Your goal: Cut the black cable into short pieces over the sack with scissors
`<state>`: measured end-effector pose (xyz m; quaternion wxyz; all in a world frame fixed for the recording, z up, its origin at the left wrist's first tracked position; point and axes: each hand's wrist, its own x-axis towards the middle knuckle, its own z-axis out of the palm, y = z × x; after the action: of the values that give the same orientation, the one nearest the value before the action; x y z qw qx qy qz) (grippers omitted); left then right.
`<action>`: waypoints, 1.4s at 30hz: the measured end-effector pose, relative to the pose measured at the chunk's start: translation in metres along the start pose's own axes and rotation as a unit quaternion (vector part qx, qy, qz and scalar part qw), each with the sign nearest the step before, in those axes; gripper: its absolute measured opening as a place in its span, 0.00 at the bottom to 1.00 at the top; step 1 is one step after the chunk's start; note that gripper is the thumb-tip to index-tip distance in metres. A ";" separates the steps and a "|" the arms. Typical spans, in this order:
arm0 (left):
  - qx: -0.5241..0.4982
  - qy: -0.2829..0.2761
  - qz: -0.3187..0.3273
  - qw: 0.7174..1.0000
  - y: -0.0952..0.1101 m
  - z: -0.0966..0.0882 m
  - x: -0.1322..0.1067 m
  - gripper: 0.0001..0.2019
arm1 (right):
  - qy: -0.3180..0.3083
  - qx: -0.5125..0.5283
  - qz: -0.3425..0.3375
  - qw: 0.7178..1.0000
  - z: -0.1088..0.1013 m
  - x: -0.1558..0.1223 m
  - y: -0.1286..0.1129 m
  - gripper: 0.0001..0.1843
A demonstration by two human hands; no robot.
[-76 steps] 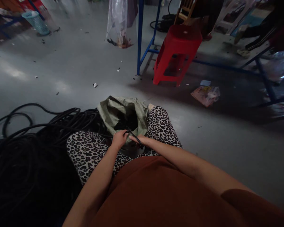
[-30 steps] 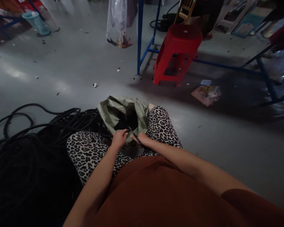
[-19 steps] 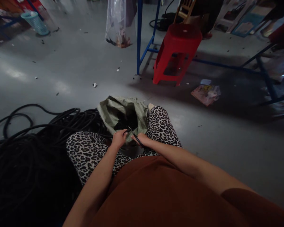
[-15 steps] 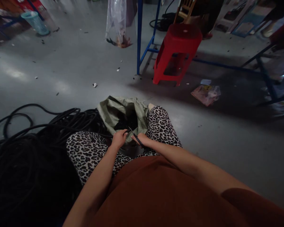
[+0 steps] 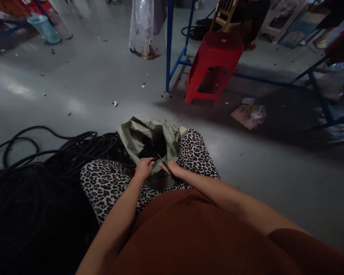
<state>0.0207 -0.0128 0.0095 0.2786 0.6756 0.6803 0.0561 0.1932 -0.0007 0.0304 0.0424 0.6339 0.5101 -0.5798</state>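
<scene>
I sit on the floor in leopard-print trousers with both hands between my knees. My left hand (image 5: pixel 143 168) is closed on the end of a thin black cable (image 5: pixel 60 152) that runs in from the pile on my left. My right hand (image 5: pixel 173 168) grips a dark pair of scissors (image 5: pixel 164 162), its blades pointing up and left to the cable end by my left fingers. Right beyond my hands an open grey-green woven sack (image 5: pixel 149 137) holds dark bits.
A big heap of black cable (image 5: pixel 31 191) fills the floor on my left. A red plastic stool (image 5: pixel 215 65) and blue metal frame legs (image 5: pixel 169 46) stand ahead. A clear plastic bag (image 5: pixel 146 26) hangs nearby, a wrapper (image 5: pixel 249 114) lies at right, and a teal basket (image 5: pixel 44 26) is far left.
The scissors in my right hand have shifted slightly between frames, blades working at the cable end. My left hand stays in place. The view has barely moved.
</scene>
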 end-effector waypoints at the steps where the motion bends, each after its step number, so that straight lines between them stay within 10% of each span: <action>1: 0.000 0.003 0.000 1.000 0.000 0.000 0.000 0.17 | 0.002 -0.005 0.004 1.000 0.000 0.000 0.000 0.31; 21: -0.023 0.070 -0.008 0.997 -0.002 0.000 0.003 0.16 | -0.074 0.065 0.015 0.995 0.002 -0.006 0.000 0.34; 42: -0.007 0.024 0.000 1.000 0.000 0.003 0.002 0.17 | -0.064 0.008 -0.010 0.998 0.002 -0.007 0.000 0.33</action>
<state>0.0223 -0.0122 0.0062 0.2670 0.6719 0.6866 0.0768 0.1932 -0.0063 0.0350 0.0641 0.5903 0.5083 -0.6237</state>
